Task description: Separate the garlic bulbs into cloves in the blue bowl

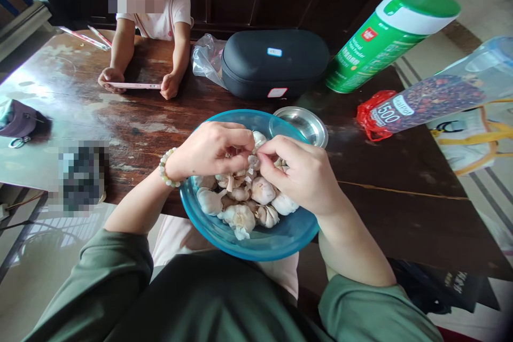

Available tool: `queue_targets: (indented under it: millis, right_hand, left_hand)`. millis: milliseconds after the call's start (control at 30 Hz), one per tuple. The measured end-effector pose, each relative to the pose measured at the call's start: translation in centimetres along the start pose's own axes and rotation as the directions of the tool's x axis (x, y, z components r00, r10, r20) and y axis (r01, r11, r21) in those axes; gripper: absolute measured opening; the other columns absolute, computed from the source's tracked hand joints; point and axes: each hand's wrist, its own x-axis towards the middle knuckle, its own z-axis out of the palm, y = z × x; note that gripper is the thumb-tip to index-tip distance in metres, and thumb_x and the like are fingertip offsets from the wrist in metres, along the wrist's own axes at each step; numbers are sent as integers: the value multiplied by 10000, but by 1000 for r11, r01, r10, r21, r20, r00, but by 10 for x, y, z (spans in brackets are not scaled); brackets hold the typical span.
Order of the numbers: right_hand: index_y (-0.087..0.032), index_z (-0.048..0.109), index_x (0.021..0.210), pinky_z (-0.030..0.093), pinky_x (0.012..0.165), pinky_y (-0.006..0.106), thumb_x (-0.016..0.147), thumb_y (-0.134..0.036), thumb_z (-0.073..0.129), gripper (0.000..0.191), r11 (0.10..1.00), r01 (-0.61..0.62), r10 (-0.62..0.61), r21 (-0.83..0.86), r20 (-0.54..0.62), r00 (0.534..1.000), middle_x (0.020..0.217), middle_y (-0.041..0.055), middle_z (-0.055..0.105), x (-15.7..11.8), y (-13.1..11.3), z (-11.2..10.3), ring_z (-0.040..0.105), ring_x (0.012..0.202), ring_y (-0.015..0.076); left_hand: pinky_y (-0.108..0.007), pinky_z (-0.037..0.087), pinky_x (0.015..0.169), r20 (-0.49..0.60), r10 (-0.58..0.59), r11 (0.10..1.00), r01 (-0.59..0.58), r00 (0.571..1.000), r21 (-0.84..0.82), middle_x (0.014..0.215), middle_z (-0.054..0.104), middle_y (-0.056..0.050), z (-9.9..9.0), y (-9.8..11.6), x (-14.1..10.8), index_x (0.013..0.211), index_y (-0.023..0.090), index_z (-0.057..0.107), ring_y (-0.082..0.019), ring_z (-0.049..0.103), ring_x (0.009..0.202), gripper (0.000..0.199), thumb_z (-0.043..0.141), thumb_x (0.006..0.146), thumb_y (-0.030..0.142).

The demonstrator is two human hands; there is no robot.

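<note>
Green sleeves (86,283) over a blue bowl (292,238) of garlic bulbs (262,191)

Nearest of all, the sleeves lie low on either side of the bowl's near rim; bare forearms rise from them to meet above the bulbs. Left hand (210,149), a pale bead bracelet (168,168) at its wrist, curls closed; right hand (298,171) curls closed toward it; their fingertips meet at a pale garlic clove (253,162) and appear to grip it in a pinch, though the knuckles hide so much that which fingers bear on it is hard to say.

Directly below the fingers, whole bulbs and scraps of papery skin (230,183) fill the bowl. Light fingertip pressure suits skin like this; working from a loose edge, low over the bowl, should keep scraps from scattering and the clove from bruising.

Just beyond the right fingertips, a steel dish (304,124) touches the bowl's rim; farther past the fingers sit a black zip case (272,64), a green canister (385,37), and a clear jar of dark seeds (425,101) beside a red plastic bag (372,115), all around a worn wooden table (401,208). Well apart, across the table, another person's hands (111,79) rest at a pink phone (136,85).
</note>
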Motion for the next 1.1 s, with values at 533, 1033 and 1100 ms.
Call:
queue_targets:
  millis: [533, 1033, 1100]
  right_hand:
    - [-221, 563, 753, 486, 556, 240, 824, -114, 546, 130, 996, -90, 90, 10, -170, 981, 672, -26, 659, 2, 0, -2, 612, 583, 121]
    - [-220, 557, 740, 496, 581, 230, 820, -123, 579, 128, 987, -137, 153, 84, -216, 964, 663, -41, 645, 1, 2, -3, 622, 588, 118]
    - [-219, 558, 736, 494, 588, 234, 818, -125, 578, 126, 988, -132, 146, 79, -225, 963, 662, -41, 643, 1, 2, -3, 613, 579, 117]
  left_hand:
    - [-185, 432, 591, -77, -198, 945, 170, 977, -278, 683, 594, -4, -5, -1, 0, 737, 125, 599, -82, 517, 611, 146, 578, 826, 239]
    - [-193, 471, 570, -71, -335, 797, 242, 939, -554, 657, 617, -8, -2, -7, -1, 757, 130, 593, -94, 573, 607, 156, 636, 813, 269]
    - [-190, 475, 567, -83, -346, 788, 242, 934, -566, 654, 614, -6, -2, -7, 1, 749, 128, 591, -90, 572, 599, 157, 640, 808, 266]
